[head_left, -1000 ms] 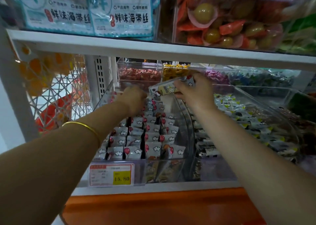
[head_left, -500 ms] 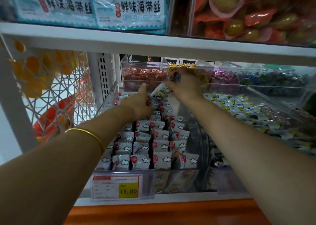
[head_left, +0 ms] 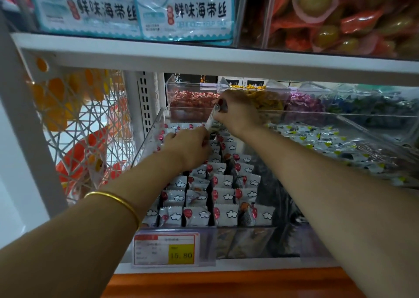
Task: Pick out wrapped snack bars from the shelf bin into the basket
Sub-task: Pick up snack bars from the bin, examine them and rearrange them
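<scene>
Currently the right hand (head_left: pixel 238 114) is pinching the upper end of a wrapped snack bar (head_left: pixel 212 122), which is slanting down-left to the curled fingers (head_left: pixel 201 136) of the left hand (head_left: pixel 188 149), over the shelf bin (head_left: pixel 249 241). Whether those fingers are gripping it is unclear.

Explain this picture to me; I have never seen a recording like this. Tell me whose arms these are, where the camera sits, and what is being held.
There is no machine here. A person wears one wide-angle camera on the head, looking forward and down, so both arms are their own. The clear shelf bin holds rows of wrapped snack bars, white with clouds and red marks. A price tag sits on its front. The right hand grips the upper end of one slanted bar over the back of the bin. The left hand, with a gold bangle on its wrist, meets the bar's lower end; whether it pinches it is unclear.
</scene>
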Available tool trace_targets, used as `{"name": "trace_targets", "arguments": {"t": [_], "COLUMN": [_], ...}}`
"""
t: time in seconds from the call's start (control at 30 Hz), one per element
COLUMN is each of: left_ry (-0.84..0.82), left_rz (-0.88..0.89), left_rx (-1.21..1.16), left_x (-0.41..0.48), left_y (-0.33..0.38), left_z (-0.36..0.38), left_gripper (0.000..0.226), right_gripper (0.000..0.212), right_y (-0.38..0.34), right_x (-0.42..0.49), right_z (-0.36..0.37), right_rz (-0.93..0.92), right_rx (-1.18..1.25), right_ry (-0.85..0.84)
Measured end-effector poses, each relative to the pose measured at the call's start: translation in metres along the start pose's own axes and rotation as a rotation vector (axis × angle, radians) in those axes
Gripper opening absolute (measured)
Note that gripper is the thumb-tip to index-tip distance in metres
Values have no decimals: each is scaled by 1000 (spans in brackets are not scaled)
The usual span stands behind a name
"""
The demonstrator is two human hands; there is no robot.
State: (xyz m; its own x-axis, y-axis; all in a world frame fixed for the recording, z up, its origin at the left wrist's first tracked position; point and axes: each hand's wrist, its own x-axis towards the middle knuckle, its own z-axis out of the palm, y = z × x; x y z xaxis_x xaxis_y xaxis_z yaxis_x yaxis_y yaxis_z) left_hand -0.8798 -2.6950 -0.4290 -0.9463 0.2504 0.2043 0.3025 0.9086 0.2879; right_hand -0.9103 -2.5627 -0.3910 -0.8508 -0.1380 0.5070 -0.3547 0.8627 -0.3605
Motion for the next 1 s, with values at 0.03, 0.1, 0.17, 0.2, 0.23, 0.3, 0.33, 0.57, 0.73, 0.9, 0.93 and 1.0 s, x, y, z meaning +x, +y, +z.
{"name": "trace_targets", "arguments": {"t": [0.03, 0.1, 0.17, 0.2, 0.23, 0.3, 0.33, 0.57, 0.73, 0.9, 0.93, 1.0], "left_ry": [8, 23, 18, 11, -4, -50, -73, -115, -138, -152, -149, -143], "left_rz": [-3, -8, 2, 11, 16, 7, -4, -5, -13, -4, 0, 3], "left_rx": [5, 47, 137, 178, 206, 216, 205, 161, 168, 154, 156, 164], "left_x": [-1, -4, -8, -11, -13, -17, -18, -20, -22, -21, -21, -21], "left_y": [1, 1, 1, 1, 0, -1, -2, -5, -7, -8, -8, -8], "left_z": [-1, -5, -8, -8, -7, -4, -2, -4, -4, -4, -4, -3], "left_gripper": [29, 28, 31, 34, 38, 44, 46, 47, 49, 50, 48, 47], "right_gripper": [33, 40, 38, 33, 26, 15, 16, 21, 16, 26, 27, 18], "right_y": [0, -1, -1, -1, -1, -1, -2, -4, 3, 6, 6, 3], "right_x": [1, 3, 2, 2, 1, 0, -1, 11, 29, 25, 25, 27], "right_z": [-1, -1, 3, 6, 9, 13, 14, 9, 28, 48, 49, 47], "right_rz": [6, 19, 33, 39, 43, 42, 35, 89, 110, 42, 48, 67], "right_rx": [17, 34, 13, 7, 9, -44, -105, 9, -263, -633, -658, -576], "right_ry": [-2, -21, -66, -95, -137, -271, -338, -226, -167, -94, -96, -81]}}
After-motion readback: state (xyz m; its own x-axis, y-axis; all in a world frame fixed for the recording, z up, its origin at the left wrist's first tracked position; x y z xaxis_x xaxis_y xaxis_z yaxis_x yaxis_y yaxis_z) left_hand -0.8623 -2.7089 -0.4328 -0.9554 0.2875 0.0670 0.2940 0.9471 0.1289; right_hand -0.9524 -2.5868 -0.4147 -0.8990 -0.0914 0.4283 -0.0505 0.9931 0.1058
